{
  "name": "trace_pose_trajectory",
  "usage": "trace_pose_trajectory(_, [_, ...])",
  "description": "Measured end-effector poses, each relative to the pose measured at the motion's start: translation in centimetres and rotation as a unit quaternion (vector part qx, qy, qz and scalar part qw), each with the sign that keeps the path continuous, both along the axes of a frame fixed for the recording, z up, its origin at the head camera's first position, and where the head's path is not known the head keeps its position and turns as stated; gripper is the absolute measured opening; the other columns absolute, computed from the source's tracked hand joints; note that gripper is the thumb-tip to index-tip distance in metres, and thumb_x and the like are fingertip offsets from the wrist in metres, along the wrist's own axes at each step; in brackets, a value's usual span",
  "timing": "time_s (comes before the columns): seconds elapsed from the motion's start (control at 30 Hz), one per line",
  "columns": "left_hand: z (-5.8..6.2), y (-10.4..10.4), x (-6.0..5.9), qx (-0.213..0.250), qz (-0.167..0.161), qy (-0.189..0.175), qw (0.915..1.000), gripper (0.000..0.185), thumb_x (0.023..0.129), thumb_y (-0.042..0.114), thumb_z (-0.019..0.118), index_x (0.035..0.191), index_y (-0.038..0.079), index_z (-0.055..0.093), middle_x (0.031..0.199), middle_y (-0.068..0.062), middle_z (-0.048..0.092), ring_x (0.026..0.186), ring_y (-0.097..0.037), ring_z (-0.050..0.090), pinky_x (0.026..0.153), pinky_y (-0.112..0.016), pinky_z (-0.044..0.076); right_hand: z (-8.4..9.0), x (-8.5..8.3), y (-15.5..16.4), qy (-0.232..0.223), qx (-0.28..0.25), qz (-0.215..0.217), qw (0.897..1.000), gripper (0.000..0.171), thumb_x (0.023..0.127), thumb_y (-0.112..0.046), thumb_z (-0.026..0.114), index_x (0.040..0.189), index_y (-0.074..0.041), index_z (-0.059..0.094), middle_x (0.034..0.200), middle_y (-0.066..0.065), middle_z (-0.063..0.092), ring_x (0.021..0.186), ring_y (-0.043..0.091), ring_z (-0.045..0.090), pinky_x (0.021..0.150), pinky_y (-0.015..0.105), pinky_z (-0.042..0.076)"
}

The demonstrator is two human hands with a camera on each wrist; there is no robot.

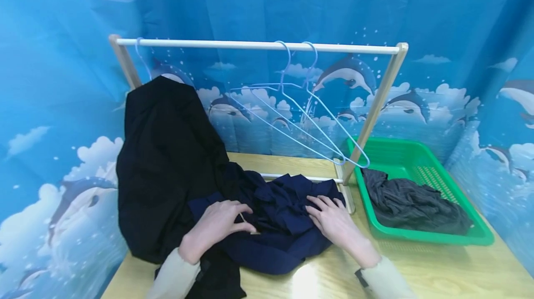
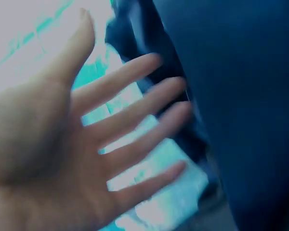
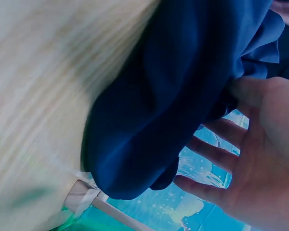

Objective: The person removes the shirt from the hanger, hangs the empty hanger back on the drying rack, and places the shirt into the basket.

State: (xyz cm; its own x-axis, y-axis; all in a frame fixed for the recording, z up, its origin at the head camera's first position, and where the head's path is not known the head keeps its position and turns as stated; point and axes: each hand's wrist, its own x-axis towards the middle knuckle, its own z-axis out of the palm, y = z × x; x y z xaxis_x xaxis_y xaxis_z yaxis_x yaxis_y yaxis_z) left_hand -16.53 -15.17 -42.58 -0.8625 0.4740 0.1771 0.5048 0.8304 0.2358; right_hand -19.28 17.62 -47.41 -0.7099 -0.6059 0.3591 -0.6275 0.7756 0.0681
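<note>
A crumpled navy garment [image 1: 288, 201] lies bunched on the table at the foot of the rack. Its exact kind does not show. My left hand [image 1: 221, 225] is over its left part, with the thumb apart from the fingers. In the left wrist view that hand [image 2: 86, 130] has spread, nearly straight fingers beside dark cloth. At the garment's right end, my right hand [image 1: 331, 220] rests with fingers extended on the cloth. The right wrist view shows that hand [image 3: 260, 154] touching the folds, some fingertips hidden. Left of both hands, a large black garment [image 1: 162, 164] hangs from the rack.
A rack with a white rail [image 1: 233, 44] and wooden posts stands behind. Two pale blue hangers [image 1: 306, 113] hang empty on its right half; another hanger's hook [image 1: 142, 58] is at left. A green basket [image 1: 425, 234] at right holds a dark grey garment [image 1: 413, 204]. A dolphin-print curtain hangs behind.
</note>
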Motion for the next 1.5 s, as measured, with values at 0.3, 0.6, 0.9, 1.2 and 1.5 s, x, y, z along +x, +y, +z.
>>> trace_pose_trajectory(0.3, [-0.6,-5.5,0.1,-0.014,-0.006,-0.009,0.9998,0.010,0.079,0.024,0.086,0.086,0.024,0.079,0.091,0.009,0.073,0.085,-0.015,0.069,0.069,-0.032,0.055,-0.2,0.3,0.0,0.009,-0.009,-0.005,1.000,0.028,0.096,-0.035,0.067,0.116,-0.015,0.075,0.133,0.009,0.065,0.118,0.036,0.060,0.091,0.059,0.049])
trace_pose_trajectory(0.6, [2.8,-2.8,-2.8,0.018,0.085,0.201,0.9757,0.005,0.095,0.016,0.072,0.089,0.017,0.072,0.073,0.000,0.069,0.052,-0.021,0.057,0.044,-0.034,0.042,0.1,0.5,-0.1,0.004,-0.013,-0.011,1.000,0.025,0.098,-0.030,0.066,0.115,-0.014,0.075,0.132,0.010,0.066,0.117,0.036,0.061,0.088,0.056,0.051])
trace_pose_trajectory(0.9, [5.8,6.1,-5.5,0.137,0.034,0.295,0.9449,0.005,0.095,0.017,0.072,0.094,0.019,0.077,0.096,0.004,0.073,0.087,-0.018,0.069,0.075,-0.035,0.057,0.1,1.1,-0.1,-0.030,-0.016,-0.024,0.999,0.043,0.099,-0.048,0.057,0.117,-0.014,0.076,0.135,0.009,0.064,0.120,0.035,0.059,0.095,0.056,0.048])
trace_pose_trajectory(1.2, [-1.6,11.5,-5.1,0.020,-0.026,0.092,0.9952,0.014,0.095,0.031,0.072,0.107,0.025,0.075,0.109,0.004,0.071,0.086,-0.016,0.070,0.067,-0.032,0.057,0.1,1.6,-0.1,-0.055,-0.022,-0.022,0.998,0.059,0.096,-0.059,0.052,0.123,-0.010,0.073,0.136,0.010,0.064,0.123,0.034,0.059,0.098,0.055,0.047])
trace_pose_trajectory(1.5, [-0.1,6.6,-8.3,0.085,0.055,0.108,0.9890,0.035,0.096,-0.001,0.063,0.123,0.019,0.071,0.118,-0.001,0.073,0.099,-0.024,0.070,0.071,-0.039,0.057,0.0,1.5,0.5,-0.054,-0.051,-0.018,0.997,0.058,0.095,-0.055,0.057,0.122,-0.006,0.073,0.136,0.010,0.064,0.122,0.035,0.060,0.095,0.055,0.048])
